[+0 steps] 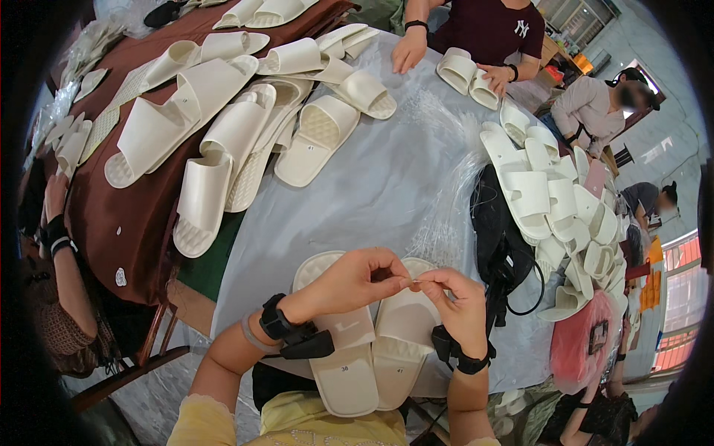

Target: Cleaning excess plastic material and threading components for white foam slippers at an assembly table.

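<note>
My left hand (349,281) and my right hand (460,303) meet in front of me, thumbs and forefingers pinched together at the tips. Something tiny and thin is between the fingertips, too small to name. Below the hands lie two cream slippers side by side, a left slipper (346,380) and a right slipper (398,372), toes pointing away from me. My hands partly cover their straps and toe ends. Both wrists wear black bands with small dark devices.
Cream slippers (316,137) are heaped at the left on brown cloth (104,230). Another slipper pile (569,201) lies at the right, beside a black bag (497,230) and pink plastic bag (580,346). Clear plastic threads (450,178) spread over the grey table cover (320,215). Co-workers surround the table.
</note>
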`<move>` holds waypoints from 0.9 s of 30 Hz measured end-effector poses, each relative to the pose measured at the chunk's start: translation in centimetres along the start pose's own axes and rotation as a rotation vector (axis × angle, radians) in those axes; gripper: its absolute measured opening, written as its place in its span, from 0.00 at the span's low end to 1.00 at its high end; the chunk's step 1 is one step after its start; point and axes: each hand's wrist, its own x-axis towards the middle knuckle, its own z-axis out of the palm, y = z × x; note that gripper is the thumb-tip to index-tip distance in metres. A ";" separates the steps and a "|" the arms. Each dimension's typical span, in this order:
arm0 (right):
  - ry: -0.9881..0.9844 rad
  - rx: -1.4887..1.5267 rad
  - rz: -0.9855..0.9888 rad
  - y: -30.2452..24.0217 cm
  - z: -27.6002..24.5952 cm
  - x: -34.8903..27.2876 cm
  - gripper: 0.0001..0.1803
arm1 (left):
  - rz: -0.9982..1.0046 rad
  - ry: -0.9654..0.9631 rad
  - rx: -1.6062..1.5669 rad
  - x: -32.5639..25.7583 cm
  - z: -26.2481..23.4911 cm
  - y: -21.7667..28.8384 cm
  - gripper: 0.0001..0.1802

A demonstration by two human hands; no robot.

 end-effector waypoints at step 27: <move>0.025 -0.024 -0.039 -0.3 0.2 0.0 0.04 | 0.011 0.012 -0.010 -0.1 0.2 0.4 0.06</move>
